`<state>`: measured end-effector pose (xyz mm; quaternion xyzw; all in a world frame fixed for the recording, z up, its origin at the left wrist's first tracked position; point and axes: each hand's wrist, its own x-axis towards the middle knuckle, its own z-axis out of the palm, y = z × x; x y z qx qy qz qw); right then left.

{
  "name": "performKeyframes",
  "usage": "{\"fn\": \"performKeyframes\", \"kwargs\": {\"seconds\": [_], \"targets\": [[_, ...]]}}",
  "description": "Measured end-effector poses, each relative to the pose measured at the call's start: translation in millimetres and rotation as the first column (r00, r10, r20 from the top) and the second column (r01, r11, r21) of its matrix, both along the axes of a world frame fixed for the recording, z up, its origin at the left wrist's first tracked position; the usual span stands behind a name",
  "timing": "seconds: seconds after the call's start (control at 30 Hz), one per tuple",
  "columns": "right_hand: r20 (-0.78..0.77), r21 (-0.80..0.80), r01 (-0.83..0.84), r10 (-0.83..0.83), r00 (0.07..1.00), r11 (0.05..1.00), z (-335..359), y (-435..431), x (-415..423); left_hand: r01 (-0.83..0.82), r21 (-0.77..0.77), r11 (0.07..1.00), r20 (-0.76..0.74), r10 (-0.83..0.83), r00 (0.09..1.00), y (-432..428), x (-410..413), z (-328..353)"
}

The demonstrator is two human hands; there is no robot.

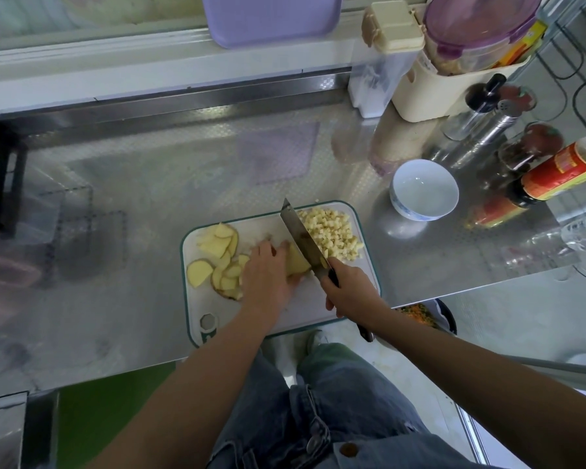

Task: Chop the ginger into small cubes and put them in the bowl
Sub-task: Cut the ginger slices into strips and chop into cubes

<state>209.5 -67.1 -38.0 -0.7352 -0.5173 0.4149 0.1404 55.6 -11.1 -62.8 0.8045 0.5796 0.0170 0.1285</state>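
The right hand [349, 291] grips the knife [301, 238], blade against the ginger piece [296, 263] that the left hand [268, 279] holds down with curled fingers

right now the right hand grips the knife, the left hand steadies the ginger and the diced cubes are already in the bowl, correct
Not quite. In the head view the bowl is empty; the diced cubes lie piled on the cutting board, right of the knife. The right hand does grip the knife and the left hand steadies the ginger.
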Motion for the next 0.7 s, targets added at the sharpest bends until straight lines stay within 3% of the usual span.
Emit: {"fn": "performKeyframes", "kwargs": {"seconds": [0.1, 0.2, 0.47, 0.53, 0.63, 0.7], "targets": [[-0.008, -0.022, 0.003, -0.003, 1.000, 1.000, 1.3, 3.3, -1.7, -0.019, -0.032, 0.999, 0.024, 0.020, 1.000, 0.0, -0.7, 1.0], [0.117, 0.006, -0.073, 0.071, 0.991, 0.997, 2.8, 5.3, -0.7, -0.040, -0.046, 0.998, 0.043, 0.042, 0.998, 2.2, -0.4, 1.2], [0.264, -0.006, -0.174, 0.170, 0.950, 0.985, -3.2, 10.0, -5.0, -0.041, -0.068, 0.997, 0.056, 0.045, 0.997, 1.5, -0.8, 0.7], [0.296, -0.014, -0.174, 0.170, 0.940, 0.985, -3.8, 12.5, -3.8, -0.052, -0.087, 0.995, 0.119, 0.062, 0.991, 0.2, -1.4, 1.9], [0.322, 0.013, -0.159, 0.146, 0.935, 0.987, 0.5, 16.1, 0.1, -0.206, -0.116, 0.972, 0.310, 0.233, 0.922, -2.3, -3.2, 4.8], [0.335, 0.056, -0.158, 0.131, 0.933, 0.986, 5.7, 17.6, 1.7, -0.317, -0.165, 0.934, 0.350, 0.356, 0.866, -0.3, -3.0, 5.7]]}}
